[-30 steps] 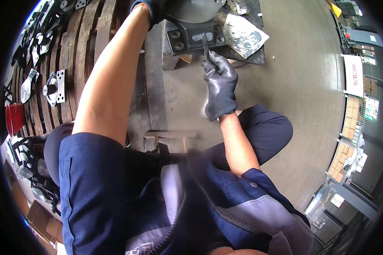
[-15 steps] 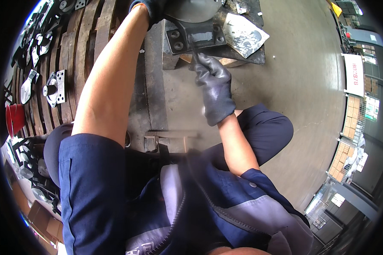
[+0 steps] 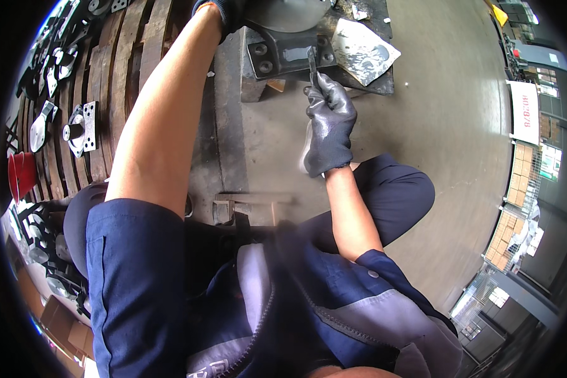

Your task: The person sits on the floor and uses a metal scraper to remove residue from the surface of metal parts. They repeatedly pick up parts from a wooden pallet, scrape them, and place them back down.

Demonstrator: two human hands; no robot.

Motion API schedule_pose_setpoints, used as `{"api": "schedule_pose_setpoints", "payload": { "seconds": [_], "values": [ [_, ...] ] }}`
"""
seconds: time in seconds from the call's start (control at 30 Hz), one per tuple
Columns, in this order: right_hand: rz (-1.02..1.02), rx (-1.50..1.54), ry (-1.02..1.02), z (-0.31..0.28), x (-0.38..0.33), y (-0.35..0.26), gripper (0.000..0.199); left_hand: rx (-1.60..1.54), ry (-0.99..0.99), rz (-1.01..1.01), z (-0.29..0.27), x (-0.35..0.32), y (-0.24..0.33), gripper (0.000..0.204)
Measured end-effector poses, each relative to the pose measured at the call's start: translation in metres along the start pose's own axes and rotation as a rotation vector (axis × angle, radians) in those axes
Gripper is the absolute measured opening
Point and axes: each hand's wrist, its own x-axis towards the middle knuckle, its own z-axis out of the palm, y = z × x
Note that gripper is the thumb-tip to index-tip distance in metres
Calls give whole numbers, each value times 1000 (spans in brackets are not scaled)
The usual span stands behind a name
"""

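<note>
A dark metal bracket [image 3: 290, 51] with bolt holes at its ends and a shiny grey patch in the middle lies on a low work stand [image 3: 252, 88]. My gloved right hand [image 3: 331, 113] is closed around a narrow, flat, dark tool [image 3: 312, 63]; its tip is over the right part of the grey patch, and I cannot tell whether it touches. My gloved left hand [image 3: 230, 14] is at the top edge, beside a rounded grey metal plate [image 3: 288, 19] that rises from the bracket. Its fingers are out of sight.
A white sheet [image 3: 364, 53] smeared with dark grey lies right of the bracket. On the left, a wooden pallet [image 3: 101, 69] bears several metal parts, among them a flanged piece [image 3: 80, 131]. A red bucket [image 3: 22, 175] stands at the far left. Wire cages with boxes [image 3: 521, 173] line the right.
My right hand and the tool have moved right and slightly down, uncovering the left of the grey patch. My left hand stays where it was.
</note>
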Motion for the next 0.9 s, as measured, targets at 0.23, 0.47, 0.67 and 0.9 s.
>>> {"api": "schedule_pose_setpoints", "payload": {
  "seconds": [0.23,0.47,0.67,0.9],
  "values": [
    [-16,-4,-33,7,-6,-1,29,-21,-90,-47,-14,0,4,27],
    [-76,-84,-61,16,-11,-5,28,43,-11,15,6,3,-3,29],
    [-140,-93,-119,22,-16,-7,28,27,-22,48,5,3,-5,38],
    [101,139,-199,18,-23,-25,28,-15,-61,16,-1,4,-2,38]
  ]
}}
